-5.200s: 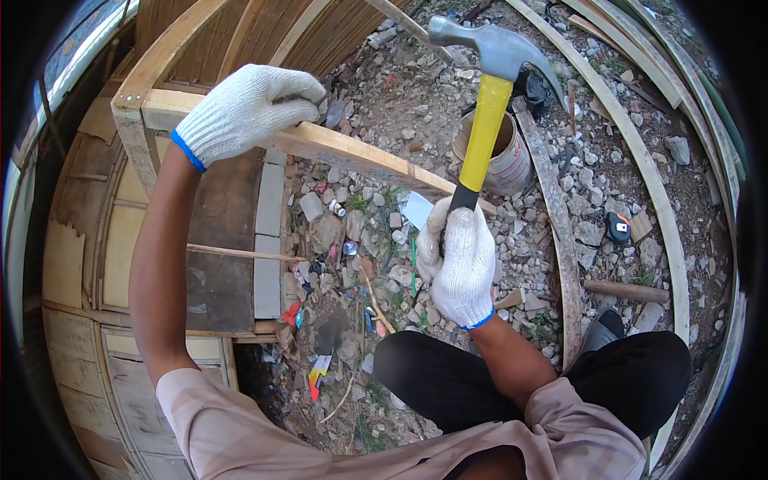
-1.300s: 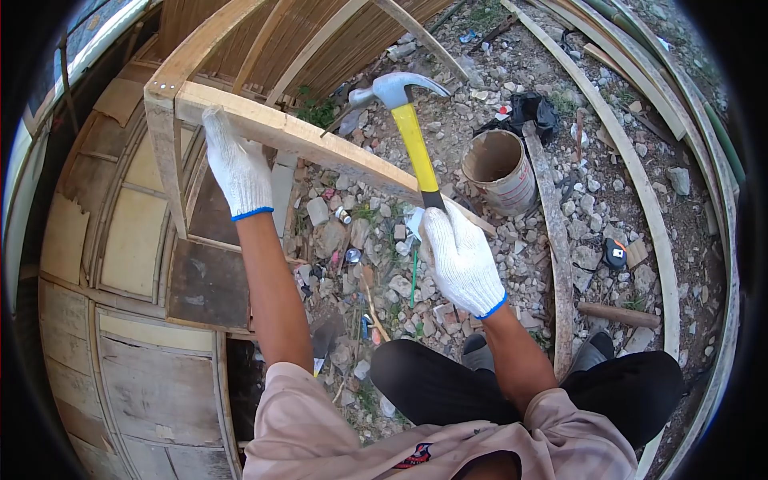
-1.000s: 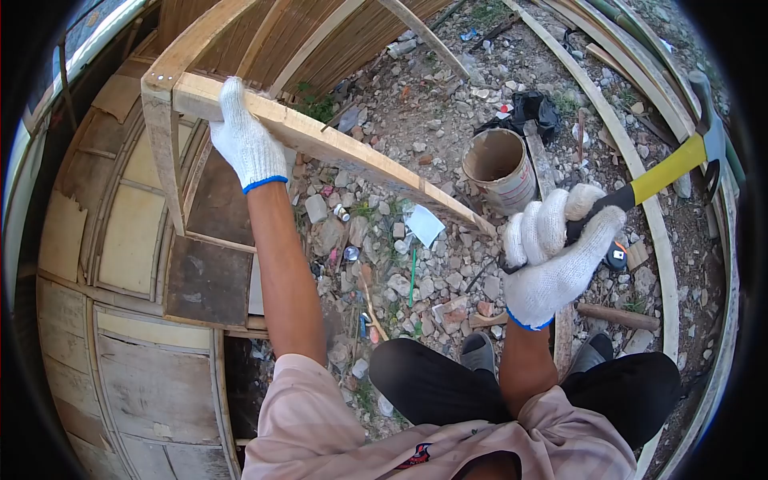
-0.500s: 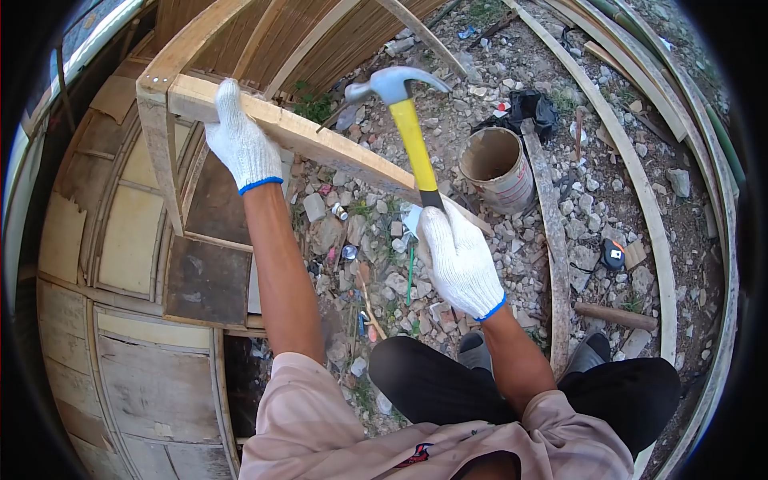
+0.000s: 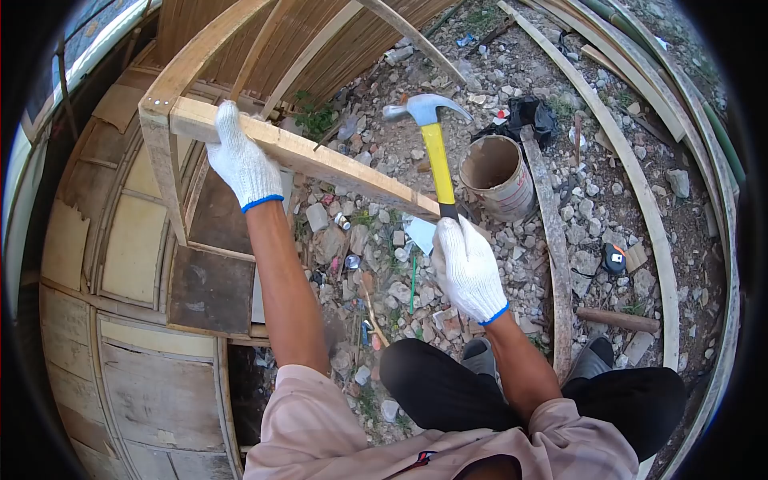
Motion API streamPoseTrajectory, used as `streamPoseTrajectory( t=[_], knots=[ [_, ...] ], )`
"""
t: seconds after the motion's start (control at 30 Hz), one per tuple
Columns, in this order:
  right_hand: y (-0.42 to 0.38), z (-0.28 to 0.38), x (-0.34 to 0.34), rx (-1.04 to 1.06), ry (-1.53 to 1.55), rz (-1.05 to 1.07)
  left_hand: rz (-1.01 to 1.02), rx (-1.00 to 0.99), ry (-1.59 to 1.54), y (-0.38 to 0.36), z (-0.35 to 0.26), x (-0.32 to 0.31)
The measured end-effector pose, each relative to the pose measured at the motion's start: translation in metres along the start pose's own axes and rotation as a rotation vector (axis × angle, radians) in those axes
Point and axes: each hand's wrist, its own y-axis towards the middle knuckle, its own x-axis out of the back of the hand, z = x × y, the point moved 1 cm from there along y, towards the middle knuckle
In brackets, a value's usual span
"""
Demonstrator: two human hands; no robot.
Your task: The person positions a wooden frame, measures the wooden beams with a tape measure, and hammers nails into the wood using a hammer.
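My left hand (image 5: 242, 161), in a white knit glove, grips the upper left part of a pale wooden batten (image 5: 336, 164) that slants down to the right from a wooden frame corner (image 5: 160, 112). In my right hand (image 5: 466, 268), also gloved, I hold a claw hammer (image 5: 436, 156) by the black end of its yellow handle. The steel head stands upright just beyond the batten's middle, a little above it.
Rubble and litter cover the ground below. A worn bucket (image 5: 496, 172) stands right of the hammer, a long plank (image 5: 552, 232) beside it, a tape measure (image 5: 614, 258) farther right. Curved timber strips (image 5: 640, 176) run along the right. Wooden panels (image 5: 144, 240) lie at left.
After a swing out to the right a second ago, the hammer came back over the batten. In the last half second its head shifted slightly right and lower. My left hand stayed on the batten.
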Motion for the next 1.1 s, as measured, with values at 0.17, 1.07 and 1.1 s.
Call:
streamPoseTrajectory(
  t=[0.17,1.07,1.1],
  knots=[
    [0.014,0.049,0.02,-0.532,1.024,-0.059,-0.018,0.037,-0.005,-0.007,-0.005,-0.004],
    [0.019,0.036,0.011,-0.454,0.581,0.022,-0.013,-0.032,-0.012,-0.004,-0.001,-0.005],
    [0.02,0.031,0.006,-0.35,0.418,0.116,-0.014,-0.034,-0.015,-0.002,0.0,-0.005]
  ],
)
